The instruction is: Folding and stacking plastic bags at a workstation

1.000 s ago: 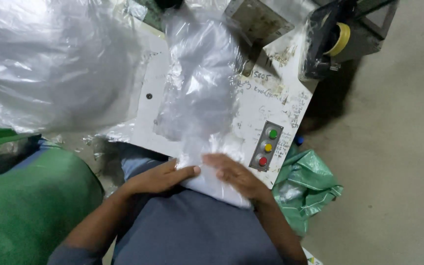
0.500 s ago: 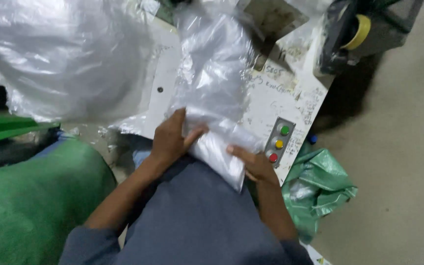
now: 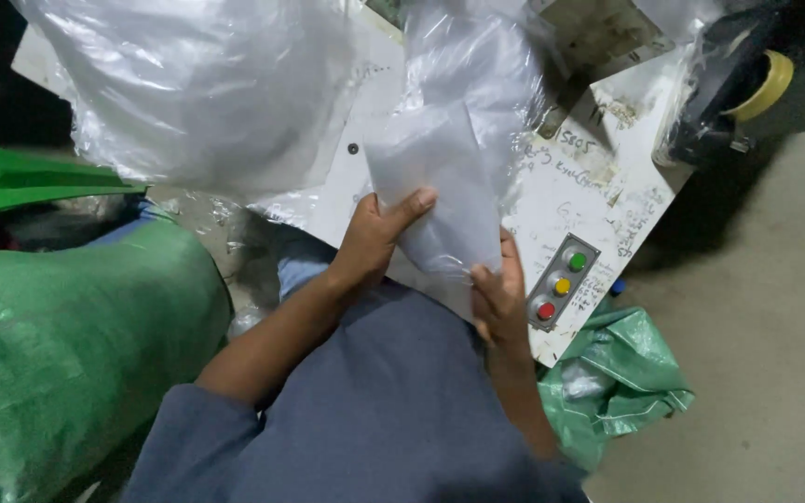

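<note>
In the head view I look down on both hands, which are close to my body at the edge of the white surface (image 3: pixel 626 200). The left hand (image 3: pixel 370 244) grips the left side of a clear plastic bag (image 3: pixel 449 196), with the thumb laid across its front and the other fingers behind it. The right hand (image 3: pixel 500 298) pinches the lower right edge of the same bag, so both hands are closed on it and stand near each other with the bag between them. The bag is lifted up from the surface and stands almost upright, and its upper part is crumpled (the lower part looks flatter and more milky).

On the surface, just right of the right hand, I see a small grey panel with three round buttons (image 3: pixel 561 285), green, yellow and red. A big heap of clear plastic film (image 3: pixel 197 88) lies at the upper left. A green woven sack (image 3: pixel 58 345) is at the left, and another green sack (image 3: pixel 621 373) lies on the floor at the right. A yellow tape roll (image 3: pixel 768 84) is at the top right.
</note>
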